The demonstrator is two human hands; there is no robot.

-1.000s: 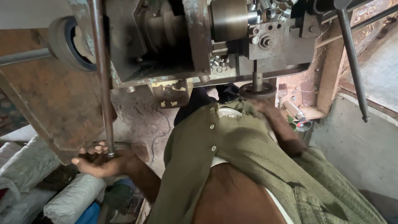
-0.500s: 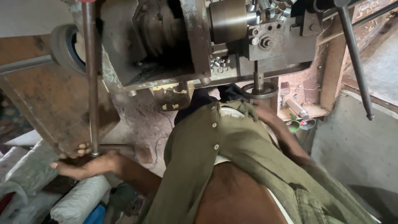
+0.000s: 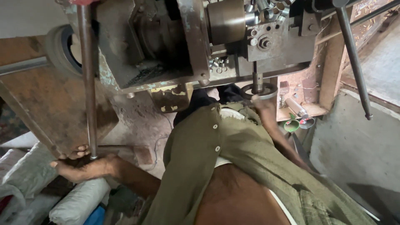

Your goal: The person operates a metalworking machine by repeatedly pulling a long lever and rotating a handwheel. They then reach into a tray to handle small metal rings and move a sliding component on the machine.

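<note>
the left hand (image 3: 85,166) is stretched out low, its fingers curled round the bottom end of a long metal lever (image 3: 86,79). the right hand (image 3: 263,102) reaches up and presses on a small round handwheel (image 3: 259,89) under the grey machine (image 3: 233,37); i cannot tell if it grips. since a moment ago the lever sits more to the right. the right hand's fingers are hidden behind the green shirt (image 3: 216,166).

Dim, soft daylight; slight blur; edges stretched.
</note>
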